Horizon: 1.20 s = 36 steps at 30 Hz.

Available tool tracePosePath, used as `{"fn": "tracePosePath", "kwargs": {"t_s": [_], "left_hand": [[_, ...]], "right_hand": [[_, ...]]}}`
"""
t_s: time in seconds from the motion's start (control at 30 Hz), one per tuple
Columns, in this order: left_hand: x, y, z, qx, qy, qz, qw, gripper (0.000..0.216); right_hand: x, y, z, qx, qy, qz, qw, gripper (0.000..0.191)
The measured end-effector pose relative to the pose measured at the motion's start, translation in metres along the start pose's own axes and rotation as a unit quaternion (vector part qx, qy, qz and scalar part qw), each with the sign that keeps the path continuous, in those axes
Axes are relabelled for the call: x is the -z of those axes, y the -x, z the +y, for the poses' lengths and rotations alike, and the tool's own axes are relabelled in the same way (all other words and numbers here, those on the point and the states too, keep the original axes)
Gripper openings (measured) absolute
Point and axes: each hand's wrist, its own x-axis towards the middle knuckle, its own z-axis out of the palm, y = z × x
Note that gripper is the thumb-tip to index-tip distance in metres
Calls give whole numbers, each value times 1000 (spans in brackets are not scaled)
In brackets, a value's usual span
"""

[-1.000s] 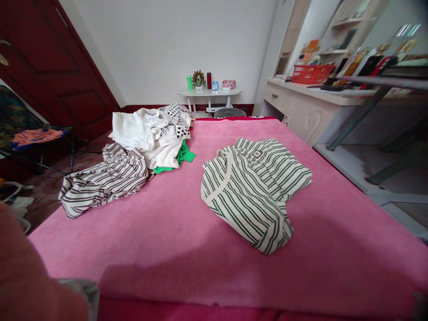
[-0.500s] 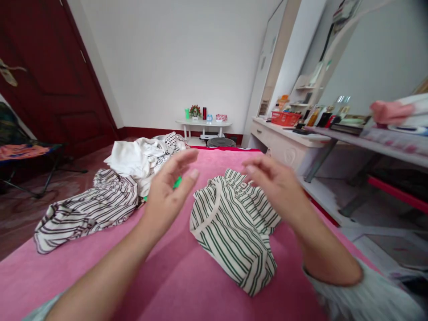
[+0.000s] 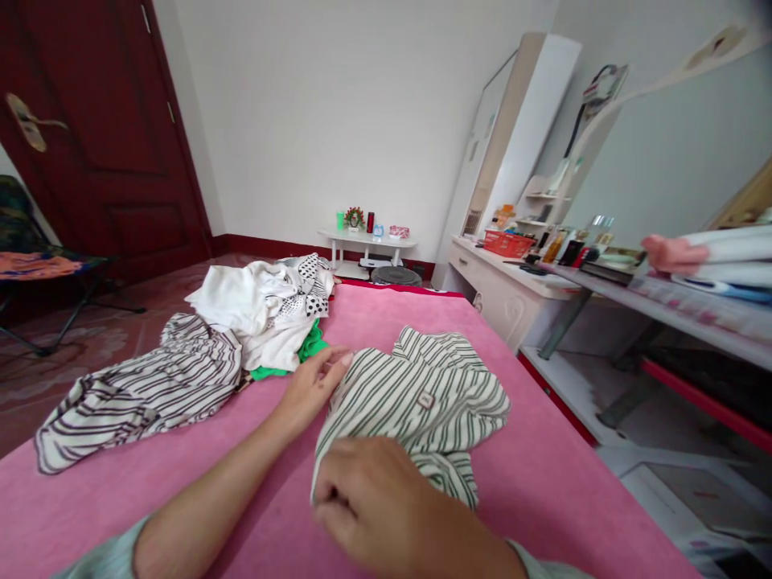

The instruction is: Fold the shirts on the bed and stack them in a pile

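Note:
A green-and-white striped shirt (image 3: 386,394) lies bunched on the pink bed cover (image 3: 531,498), with a small square patch showing on it. At its left edge, my left hand (image 3: 317,384) pinches the cloth between thumb and fingers. My right hand (image 3: 377,494) is closed at the near end of that same edge, knuckles up; its fingertips are partly hidden, and the fabric runs taut between the two hands. Left of them lies a dark-striped white garment (image 3: 150,382).
Behind the striped garment is a pile of white clothes (image 3: 241,297) with a green cloth (image 3: 312,342) under it. A dressing table (image 3: 500,281) and a grey shelf table (image 3: 675,297) line the right side. A small white table (image 3: 367,239) stands by the wall.
Both hands were open above the shirt and have come down to its left edge. The right hand crossed leftward and nearer. The shirt has been turned, and its neckline no longer shows.

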Motion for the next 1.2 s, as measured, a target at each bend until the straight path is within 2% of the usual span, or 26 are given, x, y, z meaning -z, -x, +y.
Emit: {"fn": "tracePosePath", "kwargs": {"t_s": [0.07, 0.1, 0.17, 0.23, 0.27, 0.37, 0.47, 0.57, 0.6, 0.67, 0.77, 0.83, 0.93, 0.97, 1.03, 1.1, 1.13, 1.2], "left_hand": [[-2, 3, 2, 4, -13, -32, 999, 46], [-3, 4, 1, 4, -17, -43, 999, 46], [-4, 4, -5, -10, -29, -47, 998, 43], [-4, 3, -13, -38, -46, -31, 998, 38], [-4, 1, -17, -50, -52, -27, 997, 36], [-1, -3, -29, -49, -41, -30, 998, 34], [-1, -4, -39, -25, 1, -50, 998, 44], [-2, -2, -42, -6, 30, -78, 996, 62], [-2, -1, -42, 1, 31, -84, 996, 68], [-3, 1, -38, 15, 22, -94, 995, 71], [-3, 3, -30, 26, 4, -120, 992, 48], [-3, 4, -25, 30, 16, -122, 992, 28], [-4, 2, -16, 30, 90, -45, 994, 16], [-4, 1, -13, 38, 131, -4, 991, 16], [-3, -2, -7, 82, 230, 78, 967, 19], [1, -6, -3, 151, 332, 140, 921, 21], [4, -9, -2, 183, 374, 162, 895, 20], [13, -15, -2, 226, 431, 193, 852, 17]], "right_hand": [[4, 2, -8, 65, -69, -90, 991, 7], [10, 2, -6, 63, -91, -103, 989, 9], [29, 2, 9, -12, -77, -48, 996, 9], [52, 4, 33, -113, 16, 36, 993, 17], [63, 7, 47, -158, 74, 54, 983, 23], [88, 21, 84, -255, 180, -2, 950, 40], [91, 31, 103, -244, 138, -40, 959, 60], [79, 27, 108, -224, 103, 6, 969, 77], [74, 24, 109, -235, 105, 26, 966, 76], [67, 17, 111, -268, 111, 51, 956, 57], [66, 12, 114, -269, 83, 95, 955, 11], [70, 10, 115, -239, 27, 190, 952, 5], [73, 6, 113, -177, -73, 358, 914, 12], [73, 4, 111, -160, -107, 389, 901, 18], [74, 0, 104, -147, -170, 402, 888, 34], [76, -1, 90, -166, -200, 358, 897, 45], [77, 0, 80, -178, -192, 310, 914, 44], [76, 4, 55, -182, -137, 168, 959, 34]]}}
